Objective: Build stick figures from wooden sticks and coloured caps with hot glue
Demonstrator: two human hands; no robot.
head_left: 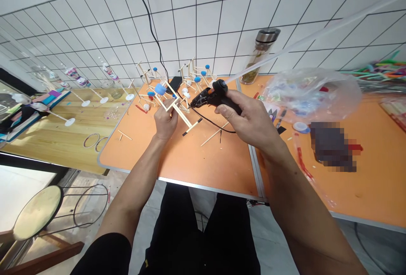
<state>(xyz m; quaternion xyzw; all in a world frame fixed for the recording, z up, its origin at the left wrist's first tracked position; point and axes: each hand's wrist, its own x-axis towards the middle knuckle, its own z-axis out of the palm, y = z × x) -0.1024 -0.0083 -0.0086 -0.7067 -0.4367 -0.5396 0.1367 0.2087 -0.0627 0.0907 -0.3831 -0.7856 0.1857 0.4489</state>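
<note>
My right hand (245, 112) is wrapped round a black glue gun (207, 96), and a long clear glue stick (294, 44) runs out of its back end. The gun's nozzle points left, close to a small frame of wooden sticks (182, 114). That frame sits pinched in the fingers of my left hand (166, 121); it has black-tipped crossbars, and a blue pom-pom (160, 89) shows at its upper end. Whether the nozzle touches the wood I cannot tell. Behind the hands stand several similar stick models with blue pom-poms (197, 79).
An orange folding table (203, 161) carries loose sticks (214, 134), a glass bottle (256, 57), a plastic bag (311, 93) and a blurred dark object (331, 146). The gun's black cord (215, 123) lies across the tabletop. Left, decorated stands (85, 103) line a wooden table (76, 140); below is a stool (38, 211).
</note>
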